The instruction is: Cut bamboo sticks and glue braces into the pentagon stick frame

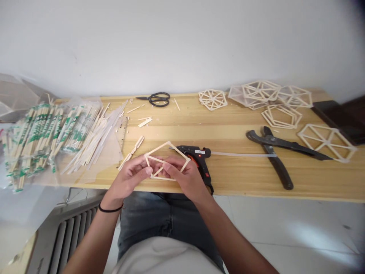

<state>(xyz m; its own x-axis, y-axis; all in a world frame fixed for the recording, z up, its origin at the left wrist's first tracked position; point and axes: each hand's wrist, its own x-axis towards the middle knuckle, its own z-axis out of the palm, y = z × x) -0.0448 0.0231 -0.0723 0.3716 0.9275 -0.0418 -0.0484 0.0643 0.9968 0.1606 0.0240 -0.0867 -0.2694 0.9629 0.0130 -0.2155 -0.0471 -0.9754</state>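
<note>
Between my hands, just over the table's front edge, is a five-sided frame of wooden sticks (157,147) with inner sticks meeting near its middle. My left hand (134,174) grips its left corner, thumb on the near side. My right hand (184,176) pinches an inner stick close to the centre, its fingers behind the frame. Part of those fingers is hidden. A black hot glue gun (196,151) with a red light lies right behind my right hand, a clear glue stick (236,154) running out of its back.
Bundles of wrapped chopsticks (40,133) and loose sticks (97,140) lie at left. Black scissors (158,99) rest at the back. Large black-handled cutters (273,148) lie at right, near a finished-looking hexagonal stick frame (327,141). More stick frames (261,93) are piled along the wall.
</note>
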